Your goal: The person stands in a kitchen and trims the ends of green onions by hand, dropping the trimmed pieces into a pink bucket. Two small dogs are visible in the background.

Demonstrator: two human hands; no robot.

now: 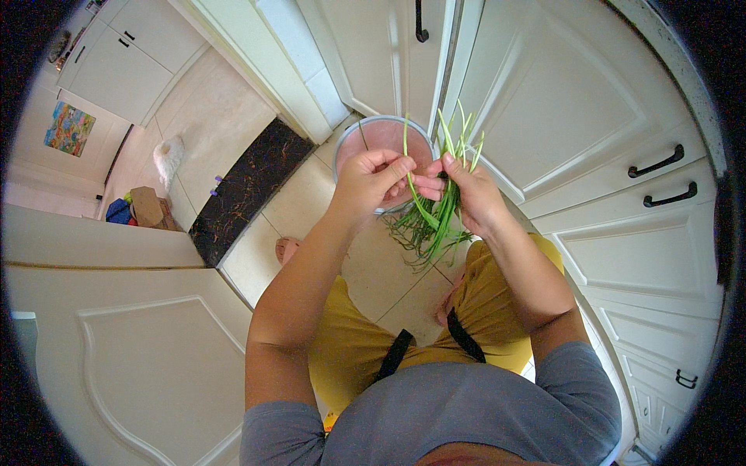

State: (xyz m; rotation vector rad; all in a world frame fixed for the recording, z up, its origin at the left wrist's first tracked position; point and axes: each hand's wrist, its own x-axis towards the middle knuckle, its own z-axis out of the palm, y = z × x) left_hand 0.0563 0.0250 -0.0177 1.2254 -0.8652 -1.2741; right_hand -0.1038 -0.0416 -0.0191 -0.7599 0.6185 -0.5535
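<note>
My right hand (pixel 478 195) grips a bunch of green chives (pixel 446 224), their pale stalk ends pointing away from me and the leafy ends hanging toward the floor. Between the thumb and fingers of my left hand (pixel 379 177) is a single chive stalk (pixel 407 137), its pale end up and its leaf trailing down to the bunch. Both hands are close together over the near side of a round pinkish bin (pixel 384 131) with a grey rim. Inside the bin, near its far left, a thin dark green strand shows. My hands and the chives hide part of the bin.
White cabinet doors (pixel 559 99) with black handles rise close in front and to the right. A white panelled door (pixel 157 361) stands at left. Beyond a dark marble threshold (pixel 250 189) are a white fluffy thing (pixel 169 157) and a cardboard piece (pixel 147 207). Light tiles (pixel 379 274) cover the floor.
</note>
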